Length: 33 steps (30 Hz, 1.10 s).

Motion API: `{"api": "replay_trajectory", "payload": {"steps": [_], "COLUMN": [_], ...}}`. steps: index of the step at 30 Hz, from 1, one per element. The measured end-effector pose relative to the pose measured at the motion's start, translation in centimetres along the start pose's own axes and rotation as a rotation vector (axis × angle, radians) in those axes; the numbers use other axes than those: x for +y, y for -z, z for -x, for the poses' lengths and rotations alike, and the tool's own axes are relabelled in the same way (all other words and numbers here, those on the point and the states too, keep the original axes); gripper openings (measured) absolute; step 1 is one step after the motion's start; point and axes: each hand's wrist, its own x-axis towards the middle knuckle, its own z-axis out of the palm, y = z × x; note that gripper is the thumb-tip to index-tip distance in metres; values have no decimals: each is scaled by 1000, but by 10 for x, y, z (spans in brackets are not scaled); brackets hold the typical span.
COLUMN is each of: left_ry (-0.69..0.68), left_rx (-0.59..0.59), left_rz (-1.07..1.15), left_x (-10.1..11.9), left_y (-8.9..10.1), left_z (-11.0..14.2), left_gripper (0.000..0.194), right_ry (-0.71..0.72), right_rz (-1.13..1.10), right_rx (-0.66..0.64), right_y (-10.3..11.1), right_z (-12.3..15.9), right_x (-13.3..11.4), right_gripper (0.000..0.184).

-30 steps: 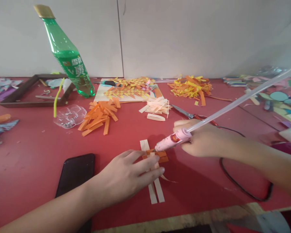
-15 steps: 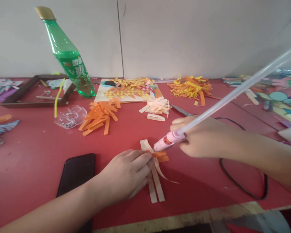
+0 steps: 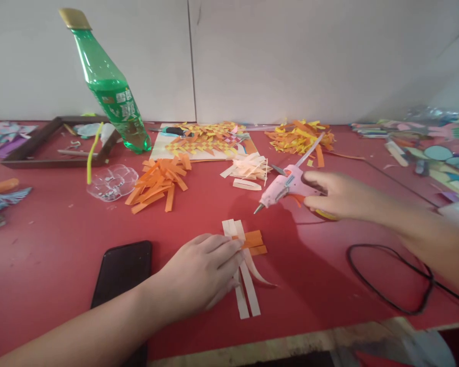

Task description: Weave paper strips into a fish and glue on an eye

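My left hand (image 3: 204, 275) rests at the middle of the table, its fingers together and holding down crossed paper strips. The pale cream strips (image 3: 250, 290) run lengthwise, and short orange strips (image 3: 255, 239) lie across them, partly hidden under my fingertips. One thin cream strip curls out to the right. My right hand (image 3: 338, 196) is closed round the handle of a pink hot glue gun (image 3: 283, 186). Its metal nozzle points down and left, above and apart from the strips, and a clear glue stick (image 3: 309, 150) sticks out of its back.
Orange strips (image 3: 160, 181) and cream strips (image 3: 248, 167) lie in piles beyond my hands. A green bottle (image 3: 117, 102) stands by a dark frame (image 3: 53, 163). A black phone (image 3: 122, 270) lies left, a looped cable (image 3: 386, 306) right. Scissors lie partly hidden behind the glue gun.
My right hand has drawn the glue gun up and away from the strips and turned it side-on. One cream strip now lies flatter across the orange ones. My left hand has stayed put.
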Motion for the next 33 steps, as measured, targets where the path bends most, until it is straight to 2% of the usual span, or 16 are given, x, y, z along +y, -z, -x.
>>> {"api": "replay_trajectory", "payload": {"steps": [4,8,14,16,18,20,21,23,25,29,33], "left_ry": [0,5,-6,-3,0,1,-2,-2,7,30,34], "left_rx": [-16,-34,-74,-86,-90,-88,-88,-96,-108,-89,-57], "left_rz": [-21,-42,-49,-44,-38,-32,-29,-22,-16,-1,22], "left_x": [0,0,-1,-2,-2,-1,-1,0,0,-1,0], "left_y": [1,1,0,-1,-1,-1,-1,-1,-2,-1,1], "left_z": [-1,-1,0,0,0,0,1,1,1,0,-1], "left_gripper": [39,42,43,43,43,43,43,43,43,38,35], "right_ry": [-110,-139,4,45,70,155,242,566,745,838,827], "right_rz": [42,65,75,98,127,124,102,-4,-53,-118,-154], "right_rx": [-22,7,66,136,258,370,405,416,334,270,243], "right_y": [-14,-22,-24,-27,-31,-35,-37,-42,-50,-70,-80], "right_z": [2,8,19,20,22,27,31,39,46,50,45], "right_x": [16,20,15,14,11,2,-4,-21,-39,-61,-64], "right_gripper": [13,11,10,6,16,28,30,30,33,36,37]}}
